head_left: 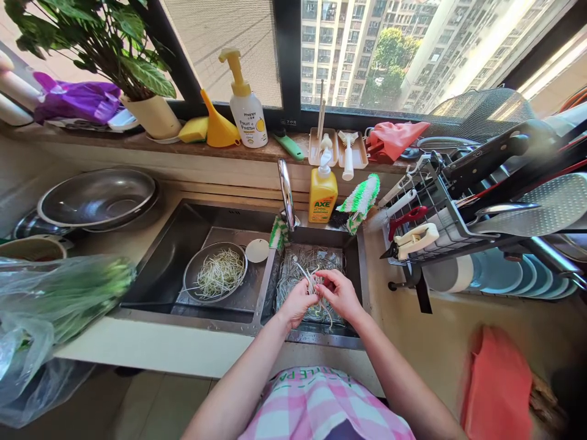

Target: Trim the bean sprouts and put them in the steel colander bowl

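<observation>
My left hand (297,304) and my right hand (338,294) meet above the right basin of a stainless steel double sink (192,316). Both pinch pale bean sprouts (312,282), with thin strands hanging from the fingers. Beneath my hands, a wire strainer (309,260) with more sprouts sits in the basin. In the left basin, a round metal colander (214,273) holds a heap of trimmed sprouts, a short way left of my left hand.
A chrome faucet (287,194) rises behind the basins, beside a yellow AXE dish soap bottle (323,194) and a green-white brush (360,203). A dish rack with knives (481,195) stands right. A plastic bag of greens (59,305) and steel bowls (96,198) lie left.
</observation>
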Demonstrator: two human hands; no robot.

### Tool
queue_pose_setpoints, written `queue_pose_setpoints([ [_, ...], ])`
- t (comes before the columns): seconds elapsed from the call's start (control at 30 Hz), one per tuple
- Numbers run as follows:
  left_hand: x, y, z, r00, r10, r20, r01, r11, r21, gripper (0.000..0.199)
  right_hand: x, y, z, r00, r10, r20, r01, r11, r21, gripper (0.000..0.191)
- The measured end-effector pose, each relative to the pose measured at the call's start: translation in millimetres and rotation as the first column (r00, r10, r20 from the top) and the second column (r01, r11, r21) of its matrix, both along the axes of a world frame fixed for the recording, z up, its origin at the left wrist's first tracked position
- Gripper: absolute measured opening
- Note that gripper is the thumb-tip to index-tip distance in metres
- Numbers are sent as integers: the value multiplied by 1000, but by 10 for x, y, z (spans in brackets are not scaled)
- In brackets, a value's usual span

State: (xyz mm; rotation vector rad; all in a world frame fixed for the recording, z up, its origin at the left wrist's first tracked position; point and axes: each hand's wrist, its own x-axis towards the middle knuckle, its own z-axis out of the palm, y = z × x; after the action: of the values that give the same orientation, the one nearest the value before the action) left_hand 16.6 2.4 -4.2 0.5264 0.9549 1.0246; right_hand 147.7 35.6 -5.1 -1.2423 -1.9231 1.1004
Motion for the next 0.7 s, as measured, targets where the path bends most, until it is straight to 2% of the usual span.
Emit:
queue_pose_setpoints([
  [0.17, -41, -9, -36, 997, -69, -30, 68, 997, -31, 38, 72, 138, 91, 967, 145, 207, -158, 986, 49, 11],
  [0.33, -61, -8, -62, 994, -107, -22, 105, 993, -61, 36, 135, 280, 249, 838, 302, 455, -385, 917, 100, 8],
  [0.4, -53, -8, -63, 996, -91, 9, 92, 994, -65, 38, 125, 295, 285, 813, 321, 486, -423, 899, 113, 9],
  [0.5, -54, -9, -55, 994, -69, 88, 77, 993, -93, 39, 92, 271, 266, 895, 291, 338, -337, 938, 85, 12],
  [0.6, -71, -9, -29, 984, -53, 172, 80, 985, -150, 43, 65, 218, 168, 990, 129, 49, -125, 989, -84, 11],
  [0.63, -75, -10, -17, 981, -46, 189, 76, 985, -156, 45, 58, 198, 127, 997, 72, -34, -77, 983, -168, 11],
  [0.7, -74, -11, 7, 979, -36, 199, 64, 988, -137, 46, 48, 159, 50, 989, 10, -148, -59, 942, -330, 17],
])
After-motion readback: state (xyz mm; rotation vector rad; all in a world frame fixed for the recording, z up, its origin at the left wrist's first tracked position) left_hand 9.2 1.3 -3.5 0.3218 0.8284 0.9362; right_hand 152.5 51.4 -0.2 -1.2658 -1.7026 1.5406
